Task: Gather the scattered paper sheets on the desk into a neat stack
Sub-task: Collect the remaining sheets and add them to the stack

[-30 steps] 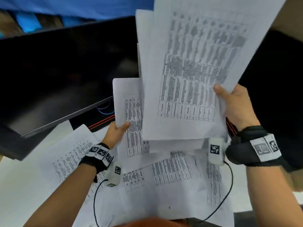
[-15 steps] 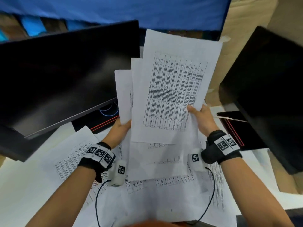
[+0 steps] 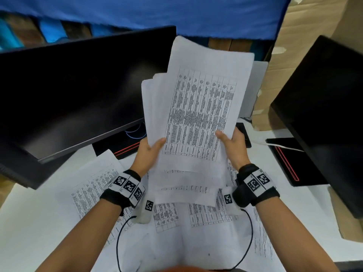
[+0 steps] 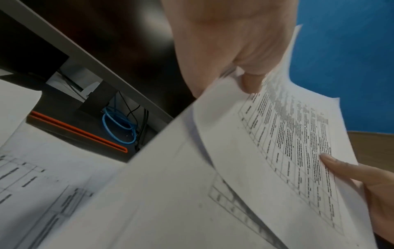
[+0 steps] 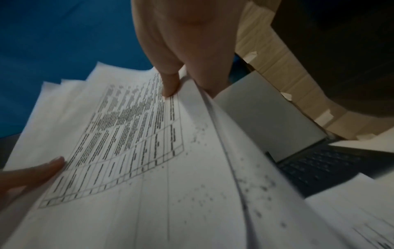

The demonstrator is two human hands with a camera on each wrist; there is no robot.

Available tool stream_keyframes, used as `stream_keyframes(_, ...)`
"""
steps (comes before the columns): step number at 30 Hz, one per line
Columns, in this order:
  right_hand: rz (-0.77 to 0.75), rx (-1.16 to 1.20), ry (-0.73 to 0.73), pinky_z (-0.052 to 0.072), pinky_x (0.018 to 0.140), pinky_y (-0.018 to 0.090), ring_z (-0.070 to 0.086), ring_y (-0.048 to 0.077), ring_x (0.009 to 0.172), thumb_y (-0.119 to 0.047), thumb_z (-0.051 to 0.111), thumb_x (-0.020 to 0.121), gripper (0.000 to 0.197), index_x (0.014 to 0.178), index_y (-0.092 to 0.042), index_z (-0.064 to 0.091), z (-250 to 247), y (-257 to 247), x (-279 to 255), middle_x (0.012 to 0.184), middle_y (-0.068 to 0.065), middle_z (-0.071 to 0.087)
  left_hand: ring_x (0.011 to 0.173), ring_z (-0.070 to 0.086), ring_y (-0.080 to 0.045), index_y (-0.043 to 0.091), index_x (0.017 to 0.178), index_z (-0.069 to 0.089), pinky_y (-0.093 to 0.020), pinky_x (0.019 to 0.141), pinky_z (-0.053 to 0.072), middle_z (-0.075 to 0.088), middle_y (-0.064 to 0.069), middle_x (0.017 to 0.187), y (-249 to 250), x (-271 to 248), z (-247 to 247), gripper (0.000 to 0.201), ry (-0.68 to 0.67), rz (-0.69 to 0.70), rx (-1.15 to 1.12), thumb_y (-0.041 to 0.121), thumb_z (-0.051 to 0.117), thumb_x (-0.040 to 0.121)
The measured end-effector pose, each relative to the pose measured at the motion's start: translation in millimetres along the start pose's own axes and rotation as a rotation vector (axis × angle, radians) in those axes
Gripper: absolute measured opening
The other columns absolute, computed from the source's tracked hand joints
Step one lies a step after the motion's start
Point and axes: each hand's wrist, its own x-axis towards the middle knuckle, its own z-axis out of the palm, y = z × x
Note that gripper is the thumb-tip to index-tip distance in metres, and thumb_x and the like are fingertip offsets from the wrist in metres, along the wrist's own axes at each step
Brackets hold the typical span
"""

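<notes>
I hold a fanned bundle of printed sheets (image 3: 198, 114) upright above the desk, a table of text facing me. My left hand (image 3: 149, 152) grips its left edge, thumb on the front. My right hand (image 3: 232, 142) grips the right edge the same way. In the left wrist view the bundle of sheets (image 4: 277, 143) runs past my left hand (image 4: 241, 64), and my right thumb rests at its far side. The right wrist view shows my right hand (image 5: 177, 80) pinching the bundle of sheets (image 5: 132, 134). More printed sheets (image 3: 94, 185) lie scattered on the white desk (image 3: 29, 222) beneath.
A dark monitor (image 3: 74, 91) stands at the left and another monitor (image 3: 324, 114) at the right. Their black bases with red stripes (image 3: 286, 160) sit on the desk. Cardboard boxes (image 3: 290, 46) rise behind. A dark keyboard (image 5: 319, 166) lies under the right-hand sheets.
The bundle has come lower and closer together: the right hand's sheets slid in front of the left hand's sheet, and both hands now hold one bundle.
</notes>
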Motion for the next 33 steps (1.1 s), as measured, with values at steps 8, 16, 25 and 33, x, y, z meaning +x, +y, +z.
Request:
stream_keyframes(8, -0.117, 0.049, 0.037, 0.05, 0.083, 0.016, 0.061, -0.005, 0.085, -0.009, 0.06, 0.085, 0.021, 0.106, -0.01, 0.059, -3, -18, -9, 0.093, -0.014, 0.067, 0.081, 0.06, 0.019, 0.025, 0.106, 0.054, -0.001, 0.07, 0.048, 0.06, 0.017, 0.096, 16, -3, 4, 0.022, -0.031, 0.062, -0.093, 0.014, 0.056, 0.087)
stream_keyframes(16, -0.029, 0.09, -0.071, 0.051, 0.071, 0.009, 0.064, -0.012, 0.073, -0.002, 0.065, 0.079, 0.024, 0.099, -0.014, 0.063, -4, -8, -12, 0.089, -0.009, 0.064, 0.084, 0.062, 0.015, 0.03, 0.102, 0.057, -0.011, 0.082, 0.049, 0.062, 0.017, 0.098, 11, -5, 6, 0.024, -0.096, 0.049, -0.049, 0.014, 0.06, 0.085)
stream_keyframes(25, 0.004, 0.078, -0.123, 0.051, 0.07, 0.01, 0.067, -0.006, 0.078, -0.002, 0.069, 0.074, 0.026, 0.088, -0.023, 0.065, -17, -12, -6, 0.078, -0.015, 0.072, 0.082, 0.067, 0.007, 0.035, 0.085, 0.065, -0.009, 0.07, 0.051, 0.072, 0.027, 0.079, 23, 0, -4, 0.043, -0.181, 0.102, -0.077, -0.007, 0.061, 0.077)
stream_keyframes(33, 0.041, 0.08, -0.174, 0.053, 0.071, 0.012, 0.067, -0.006, 0.076, 0.002, 0.068, 0.073, 0.029, 0.088, -0.023, 0.064, -13, -14, -3, 0.08, -0.015, 0.071, 0.086, 0.067, 0.003, 0.027, 0.095, 0.061, -0.014, 0.076, 0.054, 0.073, 0.021, 0.083, 19, 5, -2, 0.034, -0.16, 0.078, -0.065, -0.002, 0.064, 0.077)
